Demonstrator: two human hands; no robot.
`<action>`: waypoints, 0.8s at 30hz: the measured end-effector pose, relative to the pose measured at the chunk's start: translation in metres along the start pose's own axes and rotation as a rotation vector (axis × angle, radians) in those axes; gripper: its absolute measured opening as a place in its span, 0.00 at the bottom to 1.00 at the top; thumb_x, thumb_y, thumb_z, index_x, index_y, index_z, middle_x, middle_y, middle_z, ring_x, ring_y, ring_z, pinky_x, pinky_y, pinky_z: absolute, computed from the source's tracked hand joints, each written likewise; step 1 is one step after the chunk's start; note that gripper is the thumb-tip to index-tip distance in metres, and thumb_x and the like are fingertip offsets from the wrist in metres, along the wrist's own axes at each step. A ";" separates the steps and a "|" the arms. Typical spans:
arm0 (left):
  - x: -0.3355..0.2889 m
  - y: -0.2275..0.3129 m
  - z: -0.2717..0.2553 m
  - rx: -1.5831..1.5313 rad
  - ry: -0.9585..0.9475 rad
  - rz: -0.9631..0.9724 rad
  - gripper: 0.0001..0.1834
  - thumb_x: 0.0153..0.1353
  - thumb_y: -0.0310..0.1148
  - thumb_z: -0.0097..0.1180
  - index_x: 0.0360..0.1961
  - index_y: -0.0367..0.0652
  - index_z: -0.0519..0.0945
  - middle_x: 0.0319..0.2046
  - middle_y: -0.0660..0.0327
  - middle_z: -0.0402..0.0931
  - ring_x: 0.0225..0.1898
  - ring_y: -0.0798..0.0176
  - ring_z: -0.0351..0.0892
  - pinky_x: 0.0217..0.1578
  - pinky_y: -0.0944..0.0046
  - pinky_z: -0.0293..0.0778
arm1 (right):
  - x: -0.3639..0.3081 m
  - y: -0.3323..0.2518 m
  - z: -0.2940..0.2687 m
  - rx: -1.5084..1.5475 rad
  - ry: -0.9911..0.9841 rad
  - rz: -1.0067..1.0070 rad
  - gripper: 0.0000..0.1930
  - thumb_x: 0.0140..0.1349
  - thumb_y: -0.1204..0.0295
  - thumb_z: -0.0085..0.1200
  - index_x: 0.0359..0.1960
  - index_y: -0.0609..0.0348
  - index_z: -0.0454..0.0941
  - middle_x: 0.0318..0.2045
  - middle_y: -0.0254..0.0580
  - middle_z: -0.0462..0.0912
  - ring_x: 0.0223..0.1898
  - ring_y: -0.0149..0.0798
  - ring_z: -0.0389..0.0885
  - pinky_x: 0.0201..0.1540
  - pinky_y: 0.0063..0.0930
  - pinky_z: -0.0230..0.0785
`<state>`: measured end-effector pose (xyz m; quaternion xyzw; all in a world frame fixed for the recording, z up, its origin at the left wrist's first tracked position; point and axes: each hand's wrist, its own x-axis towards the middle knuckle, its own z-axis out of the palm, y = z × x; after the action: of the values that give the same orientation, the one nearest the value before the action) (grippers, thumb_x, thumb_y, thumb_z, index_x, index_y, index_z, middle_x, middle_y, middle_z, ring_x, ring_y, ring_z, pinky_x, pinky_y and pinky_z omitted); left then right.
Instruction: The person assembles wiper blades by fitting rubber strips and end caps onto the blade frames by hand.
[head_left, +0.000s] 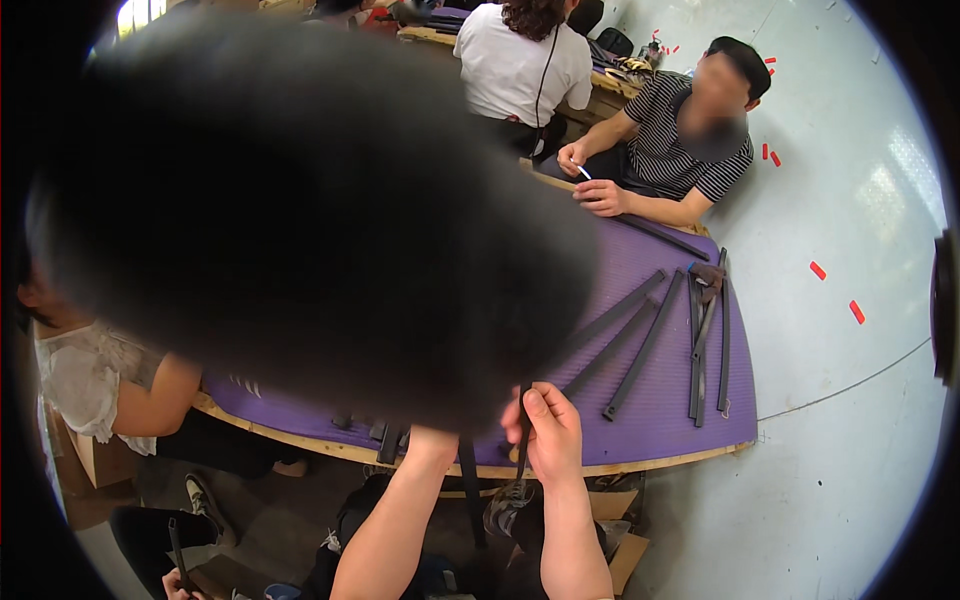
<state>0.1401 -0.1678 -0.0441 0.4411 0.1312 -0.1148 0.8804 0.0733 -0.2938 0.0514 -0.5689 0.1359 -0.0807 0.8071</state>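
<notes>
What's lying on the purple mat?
Several black strips lie on the right of the purple mat, with a crumpled dark bundle over some. A large blurred black shape hides much of the rest, and anything there.

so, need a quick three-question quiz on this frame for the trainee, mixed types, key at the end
1. Multiple choice: what colour is the ridged table covering?
A) green
B) purple
C) white

2. True or false: the person's right hand is empty, with its fingers spread wide.

3. Short answer: which of the person's own hands is mostly hidden by the large blurred black shape?

Key:
1. B.
2. False; it grips a slim dark strip.
3. The left hand; little beyond the wrist shows.
</notes>
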 end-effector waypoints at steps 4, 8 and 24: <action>0.000 0.000 -0.002 -0.005 0.008 0.006 0.09 0.58 0.20 0.63 0.40 0.28 0.81 0.37 0.49 0.83 0.40 0.57 0.86 0.43 0.62 0.84 | -0.001 0.001 -0.004 -0.065 -0.047 0.029 0.14 0.73 0.61 0.51 0.37 0.61 0.73 0.20 0.35 0.76 0.20 0.27 0.68 0.25 0.20 0.60; 0.001 0.000 0.002 -0.022 -0.027 0.000 0.09 0.57 0.19 0.63 0.40 0.28 0.81 0.37 0.50 0.83 0.40 0.57 0.86 0.43 0.62 0.84 | -0.002 0.007 -0.007 -0.070 -0.026 0.020 0.12 0.74 0.64 0.49 0.38 0.59 0.75 0.21 0.31 0.74 0.21 0.22 0.66 0.25 0.16 0.57; -0.039 0.078 0.049 0.120 -0.135 -0.039 0.12 0.56 0.21 0.67 0.40 0.30 0.79 0.38 0.50 0.83 0.37 0.58 0.85 0.43 0.60 0.83 | 0.007 0.018 0.002 -0.057 -0.048 -0.075 0.09 0.72 0.66 0.53 0.37 0.60 0.75 0.21 0.29 0.72 0.23 0.22 0.67 0.26 0.17 0.56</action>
<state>0.1349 -0.1582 0.0551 0.4817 0.0731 -0.1692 0.8567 0.0799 -0.2881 0.0344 -0.5981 0.0973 -0.0931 0.7901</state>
